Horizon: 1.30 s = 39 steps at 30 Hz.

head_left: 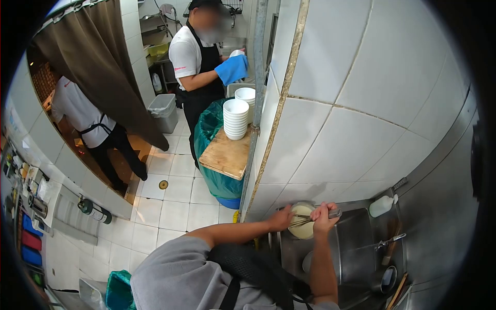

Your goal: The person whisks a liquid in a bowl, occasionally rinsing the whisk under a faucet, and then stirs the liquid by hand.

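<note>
Where whisk (299,221) meets bowl (305,203), sink (354,237), tiled wall (356,137)

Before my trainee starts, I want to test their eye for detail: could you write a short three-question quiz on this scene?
1. Which of the wearer's hands grips the whisk?
2. True or false: a stack of white bowls stands on the board.
3. The cloth held by the co-worker is: a) red, b) blue, c) yellow.

Key: 1. The right hand. 2. True. 3. b.
</note>
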Tool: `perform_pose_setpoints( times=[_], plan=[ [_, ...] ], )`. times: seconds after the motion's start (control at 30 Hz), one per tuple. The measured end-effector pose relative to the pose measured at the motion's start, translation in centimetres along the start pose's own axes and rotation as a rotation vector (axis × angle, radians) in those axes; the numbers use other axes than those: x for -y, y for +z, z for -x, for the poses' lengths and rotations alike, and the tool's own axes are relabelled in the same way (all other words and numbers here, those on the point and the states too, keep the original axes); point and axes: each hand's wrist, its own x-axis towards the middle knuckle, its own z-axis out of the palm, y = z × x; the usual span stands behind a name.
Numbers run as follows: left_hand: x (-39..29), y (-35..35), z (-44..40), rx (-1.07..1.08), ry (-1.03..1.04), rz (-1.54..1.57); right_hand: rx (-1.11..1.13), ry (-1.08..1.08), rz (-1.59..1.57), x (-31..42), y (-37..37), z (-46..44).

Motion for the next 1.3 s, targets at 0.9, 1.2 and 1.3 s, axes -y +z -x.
perform_pose_setpoints(
  times=[0.9,1.2,1.3],
  plan=[
    [-2.3,-1.6,0.7,0.07,-0.068,-0.07,0.008,-0.018,0.01,-0.4,-0.1,-0.6],
    [-1.7,-0.9,0.5,0.045,-0.089,-0.052,0.006,-0.017,-0.016,-0.5,0.2,-0.2],
    [-1.1,-0.3,0.2,0.022,-0.088,-0.05,0.054,-0.002,0.039,-0.2,0.1,0.1]
  ],
)
